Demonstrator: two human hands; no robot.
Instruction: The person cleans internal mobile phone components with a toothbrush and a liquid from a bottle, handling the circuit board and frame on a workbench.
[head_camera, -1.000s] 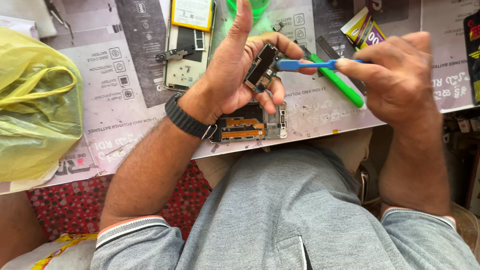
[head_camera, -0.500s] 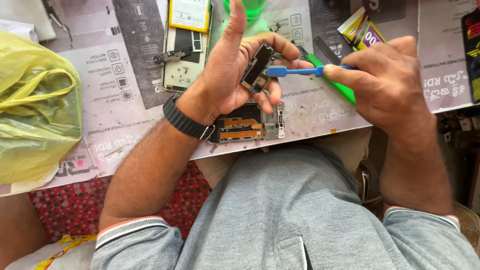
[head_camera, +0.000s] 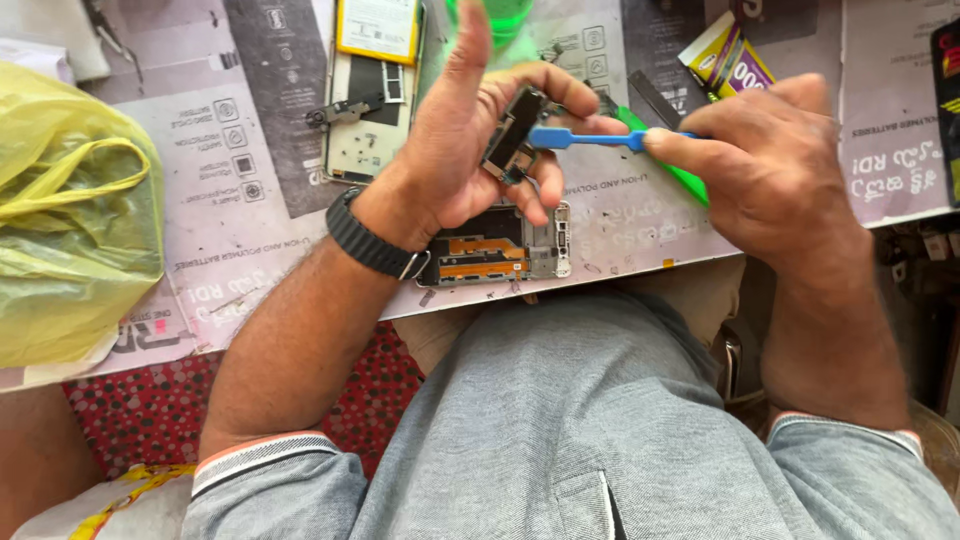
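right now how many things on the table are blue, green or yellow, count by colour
blue: 1, the thin tool in the right hand, its tip at the small dark part held by the left hand
green: 1, the green tool lying under the right hand
yellow: 2, the plastic bag and the flat battery
total: 4
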